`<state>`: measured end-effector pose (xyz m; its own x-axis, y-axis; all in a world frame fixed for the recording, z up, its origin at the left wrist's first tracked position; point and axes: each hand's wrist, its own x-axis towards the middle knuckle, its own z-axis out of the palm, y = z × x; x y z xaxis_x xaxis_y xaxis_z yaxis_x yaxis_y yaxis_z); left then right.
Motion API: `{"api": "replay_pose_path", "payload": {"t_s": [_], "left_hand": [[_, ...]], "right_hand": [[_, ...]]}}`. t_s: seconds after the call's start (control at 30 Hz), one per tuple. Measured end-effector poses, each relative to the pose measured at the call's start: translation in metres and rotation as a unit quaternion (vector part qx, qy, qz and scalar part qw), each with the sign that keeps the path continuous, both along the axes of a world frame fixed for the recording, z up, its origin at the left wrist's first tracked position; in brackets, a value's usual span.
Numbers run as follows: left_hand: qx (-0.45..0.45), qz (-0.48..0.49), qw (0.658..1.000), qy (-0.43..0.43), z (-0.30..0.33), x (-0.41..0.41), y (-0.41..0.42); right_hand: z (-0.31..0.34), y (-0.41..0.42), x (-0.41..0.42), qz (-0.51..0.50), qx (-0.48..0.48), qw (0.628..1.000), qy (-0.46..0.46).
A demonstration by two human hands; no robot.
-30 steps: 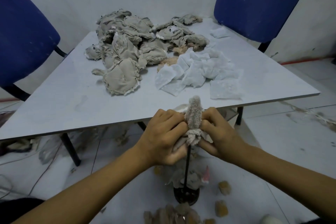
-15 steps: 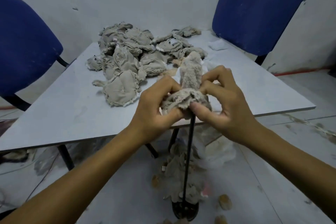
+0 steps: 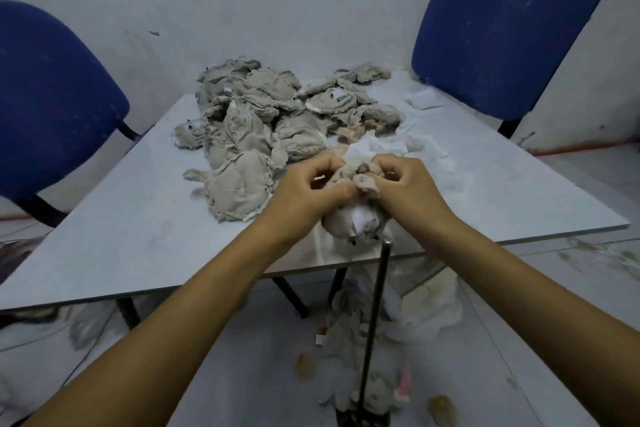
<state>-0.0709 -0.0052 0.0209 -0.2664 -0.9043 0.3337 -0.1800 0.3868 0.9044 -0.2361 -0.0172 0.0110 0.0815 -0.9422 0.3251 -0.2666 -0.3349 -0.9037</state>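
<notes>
Grey plush skin (image 3: 356,218) hangs over the bench (image 3: 138,236) edge, with the left hand (image 3: 304,191) and right hand (image 3: 405,191) fingers pinching its top. A moment ago it sleeved the rod (image 3: 375,305). Now it's lifted clear, rod at 6 o'clock, pile (image 3: 259,121) at 11. The turning looks done.

A pale grey table (image 3: 121,236) carries a heap of grey plush skins (image 3: 263,121) at its middle, with white cloth pieces (image 3: 426,149) just beside it and one white scrap (image 3: 420,99) near the far corner. Below, a black rod (image 3: 372,322) stands on the littered floor (image 3: 242,374).
</notes>
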Motion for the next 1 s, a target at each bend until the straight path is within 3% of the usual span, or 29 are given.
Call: {"api": "replay_pose_path", "payload": {"t_s": [0.07, 0.13, 0.27, 0.4, 0.5, 0.57, 0.67, 0.83, 0.93, 1.0], "left_hand": [[0.022, 0.051, 0.998, 0.042, 0.0, 0.004, -0.006], [0.037, 0.124, 0.991, 0.043, -0.003, 0.004, -0.011], [-0.004, 0.222, 0.975, -0.009, -0.009, -0.01, -0.01], [-0.112, 0.041, 0.991, -0.059, -0.007, -0.002, 0.002], [-0.318, 0.029, 0.933, -0.165, -0.008, -0.004, 0.02], [-0.389, 0.05, 0.903, -0.176, -0.012, -0.011, 0.033], [-0.426, 0.053, 0.885, -0.179, -0.02, -0.013, 0.046], [-0.475, 0.03, 0.846, -0.239, -0.039, -0.006, 0.053], [-0.457, 0.034, 0.835, -0.303, -0.067, -0.01, 0.063], [-0.418, 0.029, 0.845, -0.331, -0.091, -0.01, 0.072]], "right_hand": [[0.002, 0.002, -0.001, 0.084, 0.028, 0.996, -0.033], [0.001, 0.005, 0.002, 0.124, 0.019, 0.992, 0.0], [-0.002, 0.011, 0.006, 0.1, -0.056, 0.99, 0.076], [0.0, 0.012, -0.023, 0.044, -0.203, 0.967, 0.146], [-0.01, 0.028, -0.038, 0.017, -0.333, 0.927, 0.171], [-0.02, 0.039, -0.038, 0.005, -0.394, 0.904, 0.168], [-0.03, 0.052, -0.038, 0.032, -0.431, 0.885, 0.175], [-0.045, 0.057, -0.046, 0.065, -0.432, 0.854, 0.28], [-0.07, 0.063, -0.043, 0.083, -0.417, 0.847, 0.318], [-0.09, 0.069, -0.04, 0.093, -0.392, 0.862, 0.309]]}}
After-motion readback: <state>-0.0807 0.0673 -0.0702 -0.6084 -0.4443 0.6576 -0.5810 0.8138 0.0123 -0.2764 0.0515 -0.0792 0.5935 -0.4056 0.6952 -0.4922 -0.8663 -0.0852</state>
